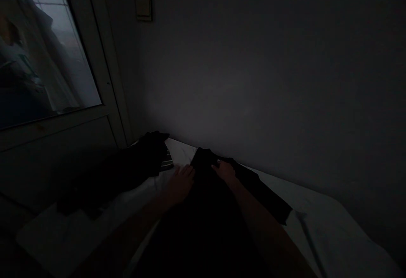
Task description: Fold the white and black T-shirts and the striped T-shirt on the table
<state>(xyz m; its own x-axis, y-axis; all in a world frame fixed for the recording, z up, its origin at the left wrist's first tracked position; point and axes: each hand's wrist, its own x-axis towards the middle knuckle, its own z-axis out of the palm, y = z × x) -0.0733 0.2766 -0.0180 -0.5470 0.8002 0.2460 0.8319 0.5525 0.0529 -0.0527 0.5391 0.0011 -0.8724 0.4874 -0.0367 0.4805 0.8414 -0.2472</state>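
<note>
- Your left grip (179, 185) is open. Its fingers lie flat, right at the edge of the black cloth (204, 162).
- Your right grip (224, 171) is open too. It rests flat on top of the black cloth.
- The black cloth lies between your two grips and runs back toward you. One long part goes out to the right.
- It sits on a white sheet (320, 223).
- A dark cloth pile (133, 164) lies on the sheet, left of your left grip. A small striped cloth (167, 162) pokes out beside it.
- Behind it all is a gray wall (253, 79), with a small square switch (144, 6) and a window (47, 45).
</note>
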